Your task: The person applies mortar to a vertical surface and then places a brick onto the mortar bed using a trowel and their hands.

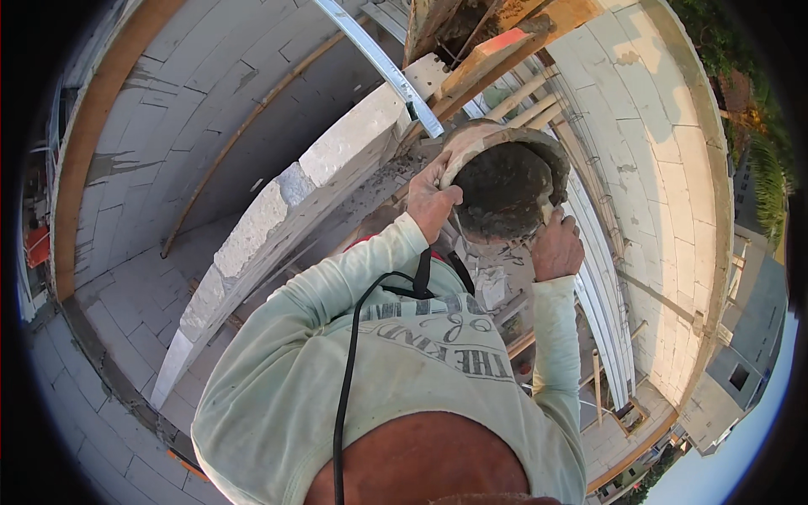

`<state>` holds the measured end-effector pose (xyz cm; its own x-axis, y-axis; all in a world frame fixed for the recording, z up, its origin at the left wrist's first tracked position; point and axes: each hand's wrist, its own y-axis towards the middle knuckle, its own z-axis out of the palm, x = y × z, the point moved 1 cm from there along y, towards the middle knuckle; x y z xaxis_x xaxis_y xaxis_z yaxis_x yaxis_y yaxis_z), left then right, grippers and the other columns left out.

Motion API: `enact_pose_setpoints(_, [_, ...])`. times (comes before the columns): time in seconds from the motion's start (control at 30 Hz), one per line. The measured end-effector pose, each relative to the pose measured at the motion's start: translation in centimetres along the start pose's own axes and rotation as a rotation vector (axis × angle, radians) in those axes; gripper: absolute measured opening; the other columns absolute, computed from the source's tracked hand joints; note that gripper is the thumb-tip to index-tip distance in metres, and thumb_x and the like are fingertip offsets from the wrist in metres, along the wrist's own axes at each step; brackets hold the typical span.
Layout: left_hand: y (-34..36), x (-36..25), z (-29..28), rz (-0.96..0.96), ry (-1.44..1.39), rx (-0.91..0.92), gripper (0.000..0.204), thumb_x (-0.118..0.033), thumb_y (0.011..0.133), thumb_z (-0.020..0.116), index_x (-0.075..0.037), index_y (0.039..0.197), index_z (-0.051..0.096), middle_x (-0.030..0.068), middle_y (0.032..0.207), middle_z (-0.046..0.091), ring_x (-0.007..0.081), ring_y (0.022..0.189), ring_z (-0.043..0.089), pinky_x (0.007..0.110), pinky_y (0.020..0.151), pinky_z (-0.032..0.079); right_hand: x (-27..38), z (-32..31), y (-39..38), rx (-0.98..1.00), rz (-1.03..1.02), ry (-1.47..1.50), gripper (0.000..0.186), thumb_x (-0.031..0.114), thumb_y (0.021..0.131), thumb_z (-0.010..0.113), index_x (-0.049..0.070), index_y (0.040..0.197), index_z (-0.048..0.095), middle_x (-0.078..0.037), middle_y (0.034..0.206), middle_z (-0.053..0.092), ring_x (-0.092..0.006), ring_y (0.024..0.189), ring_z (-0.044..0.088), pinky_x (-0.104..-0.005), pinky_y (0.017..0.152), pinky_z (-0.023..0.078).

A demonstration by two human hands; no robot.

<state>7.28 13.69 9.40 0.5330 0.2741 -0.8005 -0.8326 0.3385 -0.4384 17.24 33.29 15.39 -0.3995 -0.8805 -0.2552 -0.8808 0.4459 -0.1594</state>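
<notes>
A round, mortar-crusted bucket [553, 157] is tilted in front of my chest, its mouth turned toward me. Dark grey wet mortar [502, 187] coats or fills its inside; how deep it lies I cannot tell. My left hand [432, 199] is closed on the bucket's left rim, thumb toward the opening. At the lower right rim, my right hand [558, 247] grips the edge, with a small pale piece by its fingertips that I cannot make out. Just left of the bucket runs the rough top of a white block wall [328, 151].
A shiny metal channel [383, 67] reaches over the block wall toward the bucket. Beyond the bucket slants a wooden beam [492, 63]. Long metal channels [602, 316] stretch along the right, near a tall block wall [673, 194]. A black cable [349, 362] hangs across my chest.
</notes>
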Motion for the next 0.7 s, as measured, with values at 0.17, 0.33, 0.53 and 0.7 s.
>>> enact_pose_setpoints(0.17, [-0.3,0.2,0.4,0.023,0.000,0.006,0.041,0.006,0.066,0.055,0.009,0.107,0.056,0.0094,0.131,0.054,0.0104,0.082,0.051,0.023,0.069,0.042,2.4,2.9,-0.3,-0.059,-0.070,-0.201,0.039,0.017,0.084,0.057,-0.004,0.116,0.051,-0.012,0.095,0.060,-0.0259,0.090,0.064,-0.0376,0.072,0.055])
enact_pose_setpoints(0.33, [0.7,2.0,-0.1,0.132,-0.179,0.027,0.035,0.007,0.066,0.052,0.008,0.101,0.056,0.0111,0.128,0.057,0.0118,0.087,0.055,0.023,0.075,0.044,1.0,1.6,-2.1,0.034,-0.232,-0.117,0.037,0.016,0.084,0.055,-0.004,0.115,0.052,-0.014,0.095,0.061,-0.0280,0.091,0.064,-0.0385,0.074,0.055])
enact_pose_setpoints(0.53, [0.4,0.6,0.0,0.148,-0.003,0.098,0.061,0.002,0.066,0.054,0.010,0.127,0.051,0.0085,0.119,0.058,0.0119,0.094,0.054,0.021,0.081,0.042,0.7,-1.0,-0.1,-0.122,-0.084,-0.080,0.040,0.013,0.083,0.058,-0.005,0.117,0.048,-0.013,0.092,0.057,-0.0268,0.088,0.063,-0.0383,0.072,0.054])
enact_pose_setpoints(0.7, [0.5,-1.2,0.3,0.050,-0.054,0.093,0.044,0.004,0.066,0.054,0.009,0.109,0.058,0.0101,0.134,0.053,0.0091,0.077,0.050,0.021,0.061,0.042,0.4,0.1,-2.8,-0.013,-0.273,-0.138,0.040,0.014,0.083,0.057,-0.004,0.118,0.048,-0.012,0.091,0.056,-0.0254,0.087,0.063,-0.0372,0.069,0.055])
